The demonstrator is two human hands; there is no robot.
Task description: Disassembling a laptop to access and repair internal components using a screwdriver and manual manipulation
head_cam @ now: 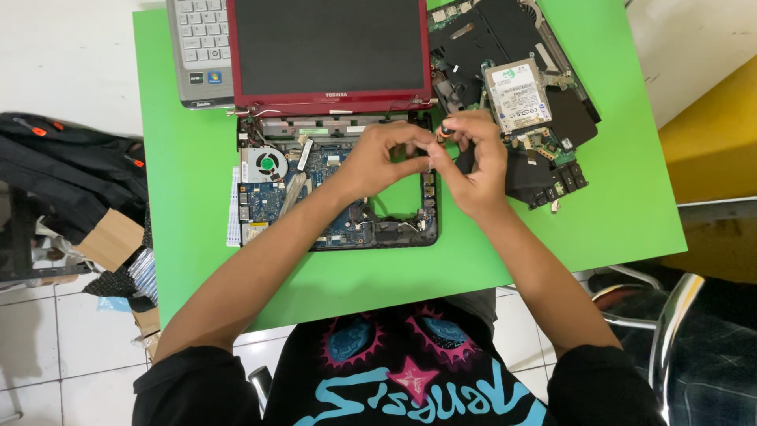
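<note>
White tiled floor surrounds a green bench (197, 197) carrying a dismantled red laptop (331, 102), its motherboard (315, 197) and cooling fan (266, 164) exposed. Both hands meet above the open chassis, near its right hinge. The right hand (473, 170) pinches a small orange-and-black tool tip (446, 132) between its fingertips; the left hand (378, 162) closes a narrow grip beside it, and whether it touches the tool cannot be told. The tool is judged light, stiff and easily dropped; hold it by the banded collar. Just right lies a second opened chassis (544, 118) with a loose hard drive (516, 95) on top. A grey keyboard panel (197, 47) sits upper left. Exposed boards and cables crowd the work area.
</note>
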